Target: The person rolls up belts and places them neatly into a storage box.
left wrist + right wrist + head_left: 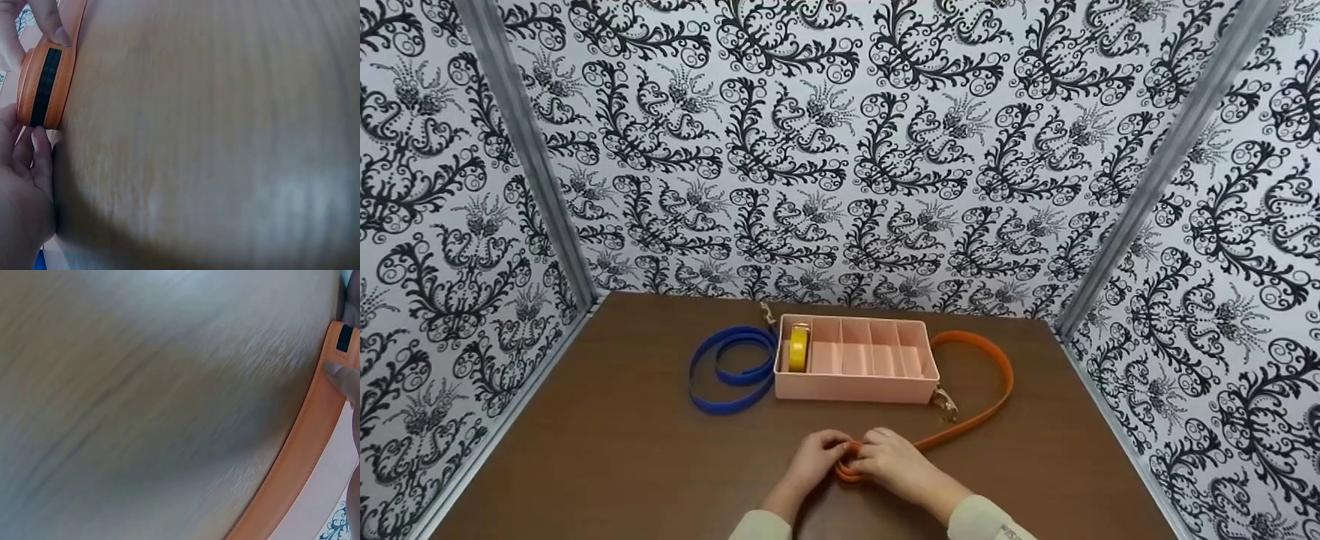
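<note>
An orange strap (1009, 379) with a metal snap hook (949, 409) lies on the brown table, one end wound into a coil. My left hand (812, 461) holds the coil's left side, fingers curled at its edge. From the right, my right hand (896, 465) grips the same coil and covers much of it in the head view. A black stripe shows on the coiled strap (62, 84) in the left wrist view, with the right thumb on it. In the right wrist view the unwound length of strap (298, 439) runs away from the right thumb.
Beyond my hands stands a pink compartment tray (855, 388). A rolled yellow strap (798, 349) sits in its leftmost compartment. Left of the tray lies a loosely looped blue strap (727, 406), with a metal hook (767, 315) behind. Patterned walls (825, 187) enclose the table.
</note>
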`<state>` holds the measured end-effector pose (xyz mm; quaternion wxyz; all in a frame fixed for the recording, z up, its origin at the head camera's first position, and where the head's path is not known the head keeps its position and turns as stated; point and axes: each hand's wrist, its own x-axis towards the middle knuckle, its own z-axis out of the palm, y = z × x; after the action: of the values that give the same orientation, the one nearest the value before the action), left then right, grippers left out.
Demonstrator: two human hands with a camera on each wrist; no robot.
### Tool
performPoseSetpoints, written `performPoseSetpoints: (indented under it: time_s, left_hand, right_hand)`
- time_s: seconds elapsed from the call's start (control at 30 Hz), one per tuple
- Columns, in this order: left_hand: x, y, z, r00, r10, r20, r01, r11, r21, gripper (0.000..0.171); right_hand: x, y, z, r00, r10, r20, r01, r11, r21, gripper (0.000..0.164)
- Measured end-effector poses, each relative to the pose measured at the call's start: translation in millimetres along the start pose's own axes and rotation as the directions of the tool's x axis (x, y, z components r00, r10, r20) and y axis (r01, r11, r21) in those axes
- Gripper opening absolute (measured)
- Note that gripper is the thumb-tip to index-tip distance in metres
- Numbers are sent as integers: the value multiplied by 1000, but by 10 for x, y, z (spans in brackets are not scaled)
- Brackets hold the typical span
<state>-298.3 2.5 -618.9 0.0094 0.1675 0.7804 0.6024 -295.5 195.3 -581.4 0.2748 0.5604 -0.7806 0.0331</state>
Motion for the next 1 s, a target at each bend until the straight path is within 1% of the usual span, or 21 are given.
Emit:
performPoseSetpoints:
  time_s: [0.07,0.13,0.27,0.33,0.4,0.5,0.57,0.67,0.77,0.83,0.97,1.0]
  left_hand:
    - [-9,16,-5,1000,-20,-5,20,1000,-4,13]
    - [-23,24,-6,999,-40,-12,40,999,-3,16]
    - [-44,43,-4,995,-93,-22,93,996,-2,25]
    - [-42,38,-5,994,-100,-30,100,995,-3,26]
    - [-31,25,-10,996,-86,-38,86,996,-15,24]
    - [-12,4,-24,998,-43,-44,41,998,-51,18]
    - [-1,2,-31,999,-26,-40,23,996,-85,14]
    - [10,14,-25,999,-29,-34,25,992,-122,13]
    - [18,9,-11,999,-39,-33,34,989,-141,14]
    - [20,3,-4,998,-60,-30,55,988,-147,14]
    - [18,-2,0,995,-99,-16,96,986,-135,15]
    - [20,4,-1,995,-98,-15,95,987,-131,15]
  right_hand:
    - [37,-26,21,1000,26,-16,-26,1000,0,6]
    - [67,-56,46,998,58,-13,-58,998,-5,7]
    - [101,-106,94,988,147,46,-147,989,-9,17]
    - [109,-116,109,980,183,79,-182,983,-17,21]
    - [114,-117,113,975,199,102,-198,980,-18,23]
    - [115,-106,108,972,201,123,-202,979,-1,22]
    - [112,-89,103,975,185,123,-188,982,16,21]
    - [92,-48,94,984,150,96,-154,987,37,22]
    - [53,-6,67,991,111,72,-113,993,31,25]
    - [17,13,31,991,101,90,-104,994,36,27]
    - [-69,40,-69,981,76,178,-85,995,44,34]
    - [-88,49,-94,978,64,197,-74,996,44,34]
